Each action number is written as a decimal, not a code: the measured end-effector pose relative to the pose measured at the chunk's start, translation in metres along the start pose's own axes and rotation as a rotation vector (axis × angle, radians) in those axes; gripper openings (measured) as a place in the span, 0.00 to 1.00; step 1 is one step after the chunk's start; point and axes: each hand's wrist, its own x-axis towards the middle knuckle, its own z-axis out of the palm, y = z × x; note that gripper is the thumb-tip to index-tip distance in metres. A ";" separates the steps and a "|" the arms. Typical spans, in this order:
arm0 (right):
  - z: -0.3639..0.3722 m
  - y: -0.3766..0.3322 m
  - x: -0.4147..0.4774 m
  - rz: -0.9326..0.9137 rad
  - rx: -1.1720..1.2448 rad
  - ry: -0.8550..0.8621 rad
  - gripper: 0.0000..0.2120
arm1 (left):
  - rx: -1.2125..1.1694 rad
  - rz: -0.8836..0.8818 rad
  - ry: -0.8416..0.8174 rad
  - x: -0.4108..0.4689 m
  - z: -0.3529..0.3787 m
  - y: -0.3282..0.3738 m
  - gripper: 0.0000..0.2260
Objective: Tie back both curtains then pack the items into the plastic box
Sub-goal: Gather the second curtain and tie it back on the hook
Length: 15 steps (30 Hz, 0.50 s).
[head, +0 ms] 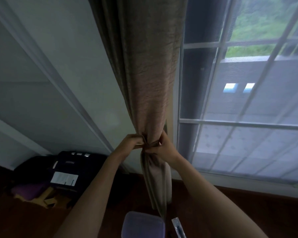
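Left hand (132,140): fingers curled, pinching one end of the fabric band (152,145). Right hand (165,145): fingers curled, gripping the other end. The band encircles the brown curtain (150,83) at its gathered waist, beside the window (239,121). Below, on the dark floor (230,212), the plastic box (143,224) stands near the curtain's hem, with a narrow flat item (178,226) just beside it. A dark bag (70,169) lies by the wall.
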 end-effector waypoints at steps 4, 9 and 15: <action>-0.004 0.003 0.002 0.019 0.016 0.004 0.39 | -0.024 -0.046 -0.020 0.009 0.001 0.014 0.08; -0.005 0.008 0.005 0.042 0.035 0.009 0.41 | 0.342 0.061 -0.005 0.026 0.001 0.008 0.15; -0.009 0.005 0.002 0.048 -0.015 -0.009 0.40 | 0.277 0.153 -0.036 0.028 0.000 0.012 0.22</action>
